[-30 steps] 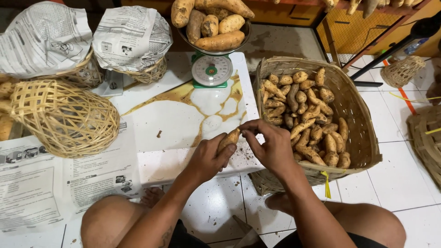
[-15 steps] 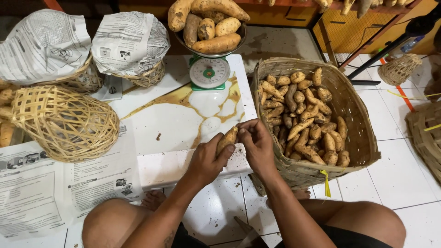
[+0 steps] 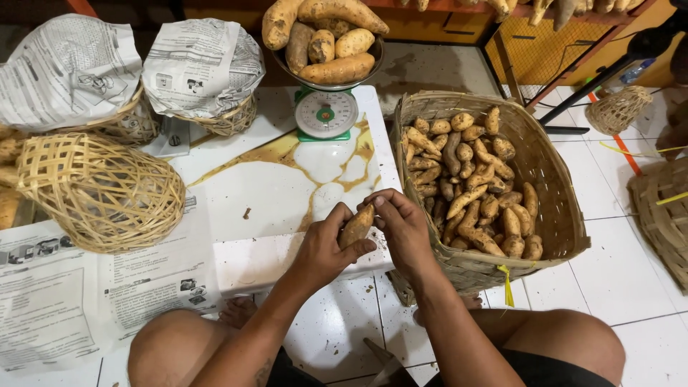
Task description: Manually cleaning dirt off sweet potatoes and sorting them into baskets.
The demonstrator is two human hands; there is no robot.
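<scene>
I sit on the floor w/ both hands meeting over the near edge of a low white board (image 3: 287, 186). My left hand (image 3: 326, 247) cups a small sweet potato (image 3: 356, 226) from below, fingers curled and pressed around its lower end; my right hand (image 3: 401, 228) pinches its upper end, thumb and fingertips closed on the skin. To work it well I'd judge: keep the left grip firm, rub w/ the right, hold it above the board so bits fall there. Just right of my hands, nearly touching, is a big woven basket (image 3: 552, 215) full of sweet potatoes. Ahead stands a green scale (image 3: 326, 115) w/ a loaded bowl. At left lies an empty basket (image 3: 97, 193) on its side, plus two newspaper-lined baskets (image 3: 201, 79) behind it. Nothing blocks my hands
</scene>
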